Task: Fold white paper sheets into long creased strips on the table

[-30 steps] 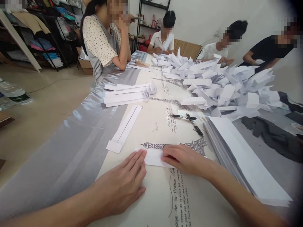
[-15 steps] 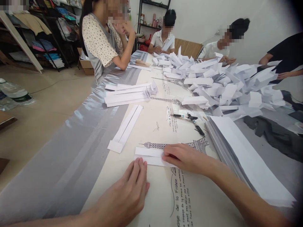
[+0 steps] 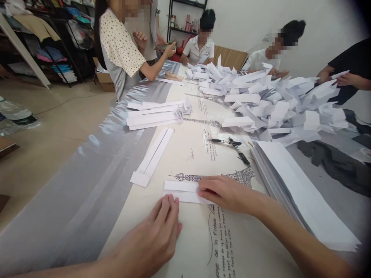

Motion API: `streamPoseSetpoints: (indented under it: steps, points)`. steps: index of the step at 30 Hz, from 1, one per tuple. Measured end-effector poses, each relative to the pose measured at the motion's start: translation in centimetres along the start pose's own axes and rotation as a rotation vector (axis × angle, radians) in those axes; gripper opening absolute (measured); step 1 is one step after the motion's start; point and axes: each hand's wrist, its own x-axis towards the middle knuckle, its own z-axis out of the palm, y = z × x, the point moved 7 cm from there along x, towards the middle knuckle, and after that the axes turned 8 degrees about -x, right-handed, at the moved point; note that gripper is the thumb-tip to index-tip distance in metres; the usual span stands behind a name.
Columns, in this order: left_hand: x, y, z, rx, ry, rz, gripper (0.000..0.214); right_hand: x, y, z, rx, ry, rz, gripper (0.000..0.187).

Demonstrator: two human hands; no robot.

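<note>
A folded white paper strip [image 3: 182, 191] lies flat on the printed tablecloth in front of me, with a lengthwise fold line showing. My right hand [image 3: 222, 193] is closed over its right end, thumb and fingers pinching the paper and hiding that end. At the lower left corner of the strip, my left hand [image 3: 164, 224] has its fingers pressed together, the fingertips holding the edge. A second folded paper strip [image 3: 153, 156], with a wider folded end toward me, lies apart to the upper left of my hands.
A stack of paper sheets [image 3: 301, 193] stands at the right. Pens [image 3: 228, 142] lie ahead of it. Folded strips [image 3: 156, 116] are grouped beyond, beside a large heap of folded papers [image 3: 275, 100]. Several people are around the table; one person [image 3: 121, 50] holds a phone-like object.
My hands and the strip have hardly moved. The person at the left has lowered an arm and holds out a phone-like object. At the far right, another person's hands have moved up with a paper.
</note>
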Motion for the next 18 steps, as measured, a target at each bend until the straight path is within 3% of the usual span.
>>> streamPoseSetpoints:
  steps: [5,12,18]
  points:
    - [0.6,-0.5,-0.6,0.006,0.019,-0.003,0.023,0.0,0.0,0.0,-0.003,0.016,-0.004,0.038]
    - [0.5,-0.7,0.3,-0.100,0.050,0.054,0.028,-0.1,-0.1,-0.1,-0.062,0.066,-0.010,0.038]
    - [0.7,-1.8,1.0,-0.183,0.033,0.009,0.039,-1.0,-1.4,0.1,-0.347,0.279,-0.118,0.029]
